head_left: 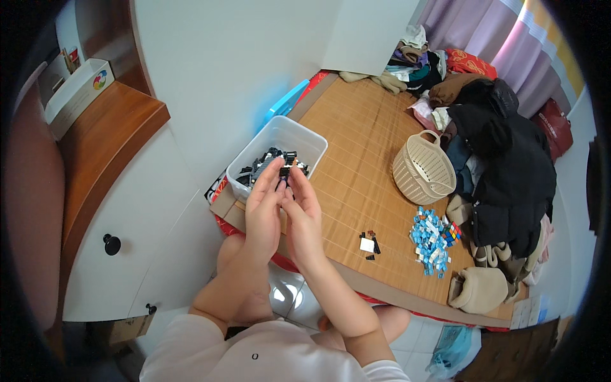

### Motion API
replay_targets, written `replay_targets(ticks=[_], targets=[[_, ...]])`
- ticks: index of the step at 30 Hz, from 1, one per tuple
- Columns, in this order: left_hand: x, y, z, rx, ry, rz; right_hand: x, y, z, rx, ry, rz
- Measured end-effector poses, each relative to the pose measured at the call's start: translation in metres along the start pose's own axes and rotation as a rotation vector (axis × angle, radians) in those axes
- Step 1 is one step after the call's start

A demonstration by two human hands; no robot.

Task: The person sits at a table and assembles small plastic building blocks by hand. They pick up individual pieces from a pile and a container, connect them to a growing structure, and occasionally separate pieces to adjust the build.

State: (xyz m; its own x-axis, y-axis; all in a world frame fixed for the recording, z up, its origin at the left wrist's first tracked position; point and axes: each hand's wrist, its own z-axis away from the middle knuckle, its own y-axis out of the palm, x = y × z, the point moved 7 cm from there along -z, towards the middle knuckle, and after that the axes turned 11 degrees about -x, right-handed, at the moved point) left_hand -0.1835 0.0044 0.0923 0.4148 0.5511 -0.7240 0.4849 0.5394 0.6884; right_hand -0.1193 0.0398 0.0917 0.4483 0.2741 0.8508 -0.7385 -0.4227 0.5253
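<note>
My left hand [264, 210] and my right hand [304, 219] are side by side over the near edge of a clear plastic bin [310, 135]. Their fingers stretch forward with the palms turned toward each other, and the thumbs come together in the middle. Black, grey and white building bricks [261, 167] fill the bottom of the bin. Dark pieces show in the gap between my fingers; whether any of them rest in my hands is unclear. My hands hide part of the bin's near side.
On the bamboo mat [347, 146] lie several loose black pieces with a white plate [367, 244], a pile of blue and white bricks [430, 239] and a puzzle cube [451, 233]. A beige basket [423, 169] stands beside heaped clothes [509, 172]. A blue lid [287, 102] leans behind the bin.
</note>
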Motion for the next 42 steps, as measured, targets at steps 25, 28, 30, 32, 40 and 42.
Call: replay_targets(ticks=[25, 28, 30, 32, 40, 42], targets=[[0.025, 0.019, 0.033, 0.088, -0.062, -0.032, 0.004, -0.075, 0.018, -0.134, -0.057, -0.02], [0.051, 0.031, 0.046, 0.154, -0.153, -0.093, 0.004, -0.108, 0.027, -0.216, -0.065, -0.02], [0.071, 0.039, 0.055, 0.199, -0.225, -0.135, 0.005, -0.134, 0.036, -0.287, -0.062, -0.022], [0.092, 0.044, 0.066, 0.227, -0.314, -0.154, 0.002, -0.166, 0.045, -0.36, -0.062, -0.003], [0.176, 0.036, 0.133, 0.245, -0.764, -0.166, 0.02, -0.258, 0.078, -0.71, -0.184, 0.219], [0.185, 0.037, 0.146, 0.246, -0.843, -0.154, 0.024, -0.271, 0.079, -0.718, -0.196, 0.336]])
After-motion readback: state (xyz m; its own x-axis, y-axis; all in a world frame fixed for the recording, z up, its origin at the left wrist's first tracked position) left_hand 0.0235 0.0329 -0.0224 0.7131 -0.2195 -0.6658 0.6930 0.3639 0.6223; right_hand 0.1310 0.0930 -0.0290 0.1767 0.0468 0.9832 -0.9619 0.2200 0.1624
